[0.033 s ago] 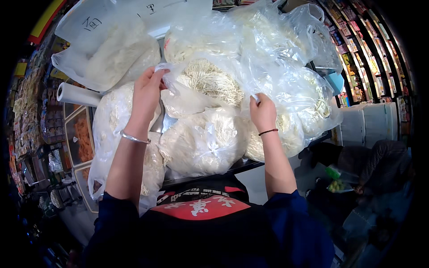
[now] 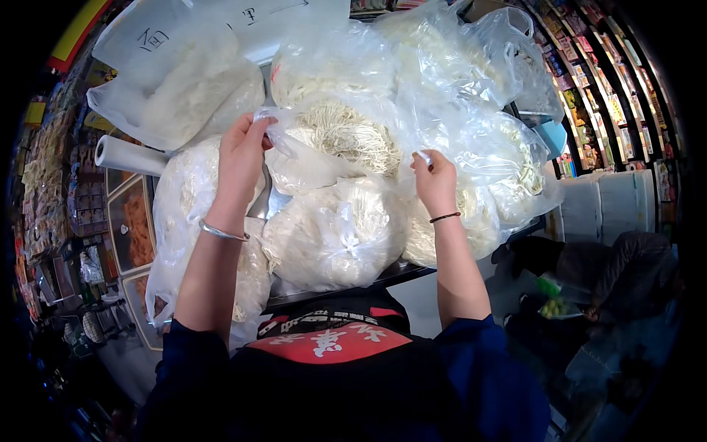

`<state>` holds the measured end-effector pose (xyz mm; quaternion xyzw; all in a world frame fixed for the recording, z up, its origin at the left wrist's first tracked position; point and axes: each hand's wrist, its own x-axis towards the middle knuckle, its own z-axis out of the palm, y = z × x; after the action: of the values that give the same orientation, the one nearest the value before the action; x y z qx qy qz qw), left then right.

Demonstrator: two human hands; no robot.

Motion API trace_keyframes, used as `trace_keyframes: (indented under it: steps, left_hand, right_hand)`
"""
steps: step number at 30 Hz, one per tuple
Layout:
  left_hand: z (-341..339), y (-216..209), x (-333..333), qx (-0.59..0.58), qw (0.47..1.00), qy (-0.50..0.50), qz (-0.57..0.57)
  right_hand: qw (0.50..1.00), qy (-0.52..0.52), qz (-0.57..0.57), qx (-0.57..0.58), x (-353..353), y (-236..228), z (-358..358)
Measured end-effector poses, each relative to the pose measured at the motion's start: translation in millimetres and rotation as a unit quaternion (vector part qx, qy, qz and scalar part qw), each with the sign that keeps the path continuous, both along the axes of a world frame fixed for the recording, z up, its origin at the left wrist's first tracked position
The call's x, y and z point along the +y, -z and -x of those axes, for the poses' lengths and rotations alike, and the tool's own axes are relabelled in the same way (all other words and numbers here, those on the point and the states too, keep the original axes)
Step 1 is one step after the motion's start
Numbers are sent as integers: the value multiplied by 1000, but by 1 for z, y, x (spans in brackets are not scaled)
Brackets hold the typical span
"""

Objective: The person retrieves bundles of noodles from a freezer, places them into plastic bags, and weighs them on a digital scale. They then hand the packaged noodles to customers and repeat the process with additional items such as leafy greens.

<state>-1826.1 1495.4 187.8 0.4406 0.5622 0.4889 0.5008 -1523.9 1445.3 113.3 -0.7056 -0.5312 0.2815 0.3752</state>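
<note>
A clear plastic bag (image 2: 309, 166) lies open in the middle with pale thin noodles (image 2: 350, 140) inside. My left hand (image 2: 244, 144) pinches the gathered left edge of this bag between thumb and fingers. Across from it, my right hand (image 2: 436, 179) is closed in a pinch on a bit of clear plastic at the bag's right side. Whether that plastic belongs to the same bag is hard to make out. Just below my hands sits a knotted bag of noodles (image 2: 335, 236). Another noodle bag (image 2: 199, 177) lies beneath my left forearm.
More noodle bags (image 2: 331, 62) crowd the back, and others (image 2: 508, 169) fill the right side. A white plastic roll (image 2: 129, 156) lies at left, above framed bins (image 2: 132, 228) of orange-brown food. White boxes (image 2: 607, 202) and packed shelves (image 2: 611, 81) stand at right. Someone crouches (image 2: 626, 265) at lower right.
My right hand has shifted very slightly, and its fingertips sit a little higher. My left hand keeps its hold on the bag edge, almost unmoved.
</note>
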Motion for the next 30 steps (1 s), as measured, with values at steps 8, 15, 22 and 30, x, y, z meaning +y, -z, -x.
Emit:
trace_keyframes:
  steps: [8,15,22,30]
  left_hand:
    - [52,-24,22,-100,973,-195,-77]
    - [78,2,-42,-118,966,-227,-42]
    - [33,-33,-99,146,961,-125,-200]
    - [-51,40,-180,432,856,240,-149]
  right_hand:
    - [924,-153,-40,348,108,-151,50]
    - [927,-142,-12,346,83,-108,4]
    - [963,26,-132,234,-54,-28,-75]
    - [976,-199,-31,87,-162,2,22]
